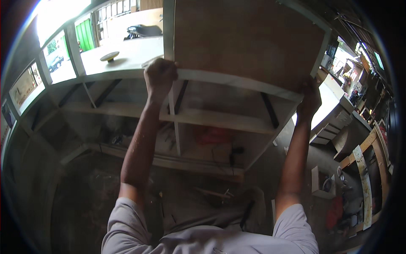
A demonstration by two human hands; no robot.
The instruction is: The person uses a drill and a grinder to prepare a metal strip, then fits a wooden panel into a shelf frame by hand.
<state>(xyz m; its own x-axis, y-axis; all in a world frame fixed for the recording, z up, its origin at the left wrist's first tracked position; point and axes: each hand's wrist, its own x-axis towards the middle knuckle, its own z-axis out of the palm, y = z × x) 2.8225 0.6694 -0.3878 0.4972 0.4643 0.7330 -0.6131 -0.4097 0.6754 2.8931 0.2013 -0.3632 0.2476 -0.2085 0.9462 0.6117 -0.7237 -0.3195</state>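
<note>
Head view: a large brown board (249,42) stands above the white shelf unit (220,120), far centre | left hand (160,76), grip closed on the board's lower left corner | right hand (311,95), grip closed on its lower right corner | yellow disc (109,56) on the far-left table (131,53).

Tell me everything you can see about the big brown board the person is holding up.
The brown board is a large flat panel, seemingly plywood or fibreboard, with a matte brown face and pale edging along its sides. It is raised above a white shelving frame, its lower edge at the frame's top rail. The left hand grips its lower left corner; the right hand grips the lower right corner.
</note>
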